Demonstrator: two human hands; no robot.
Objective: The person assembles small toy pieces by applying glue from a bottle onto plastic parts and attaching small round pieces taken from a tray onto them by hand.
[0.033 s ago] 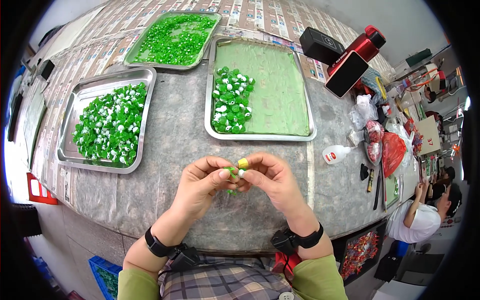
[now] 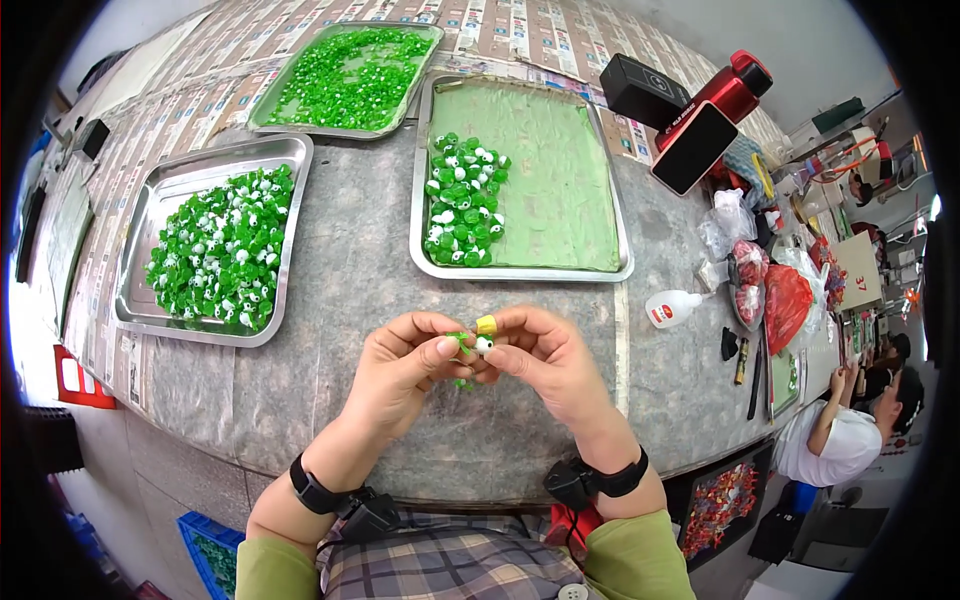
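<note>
Both my hands meet above the near middle of the table, fingertips almost touching. In my left hand (image 2: pixel 405 365) a small bright-green plastic piece (image 2: pixel 462 343) with thin prongs is pinched between thumb and fingers. My right hand (image 2: pixel 545 362) pinches a small white ball (image 2: pixel 484 344) with a black dot, like a toy eye, right against the green piece. A yellow cover (image 2: pixel 486 325) sits on a right fingertip. More green shows below the fingers, partly hidden. Beyond my hands, a metal tray with a green lining (image 2: pixel 560 190) carries a cluster of green-and-white pieces (image 2: pixel 465 200) along its left side.
To the left, a metal tray (image 2: pixel 135 285) holds a heap of green-and-white pieces; another tray (image 2: pixel 258 122) behind holds small green parts. A white squeeze bottle (image 2: pixel 673 308), plastic bags (image 2: pixel 788 300), a phone (image 2: pixel 693 148) and a red flask (image 2: pixel 720 95) are at right. A co-worker (image 2: pixel 830 440) sits beyond.
The white ball has turned slightly, so its black dot shows more clearly. My hands stay in the same place.
</note>
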